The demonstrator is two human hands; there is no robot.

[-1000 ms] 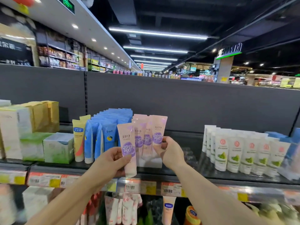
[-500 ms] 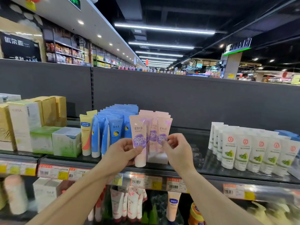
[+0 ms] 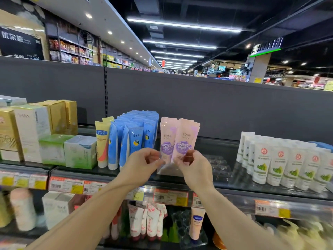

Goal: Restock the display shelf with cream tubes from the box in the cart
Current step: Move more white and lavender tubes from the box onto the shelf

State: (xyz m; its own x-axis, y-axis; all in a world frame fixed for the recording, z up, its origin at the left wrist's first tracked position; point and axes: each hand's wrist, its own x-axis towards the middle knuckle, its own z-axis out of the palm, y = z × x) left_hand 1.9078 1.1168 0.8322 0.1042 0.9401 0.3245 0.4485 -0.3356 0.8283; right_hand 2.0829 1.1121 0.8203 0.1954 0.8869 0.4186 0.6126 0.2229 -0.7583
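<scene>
The head view looks at a shelf (image 3: 111,173) in a store aisle, with both forearms reaching in from below. On the shelf stand pink tubes (image 3: 177,139) in two short rows, one behind another. Each tube stands upright, long axis vertical, flat crimped end pointing up and cap end down; the purple round labels face the camera. The front left tube leans a little to the left at its top, and the front right one tilts slightly right, so the two fan apart above.

The left hand (image 3: 142,166) is at the lower part of the front left tube, thumb and fingertips pinched together on its lower edge. The right hand (image 3: 193,167) is at the lower part of the front right tube, its fingers curled and closed on the tube's lower end. The two hands sit close, nearly touching, in front of the tubes' caps, which they hide.

Just left of the pink tubes stand blue tubes (image 3: 137,134) in deep rows, also upright with crimped ends up, and beside them a yellow tube (image 3: 102,141). Further left are cartons (image 3: 30,130), gold, white and green. To the right, past a bare stretch of shelf holding a clear plastic tray (image 3: 219,166), stand white tubes (image 3: 281,159) with green leaf prints. Price tags (image 3: 170,197) run along the shelf's front edge. Below are more tubes, blurred.
</scene>
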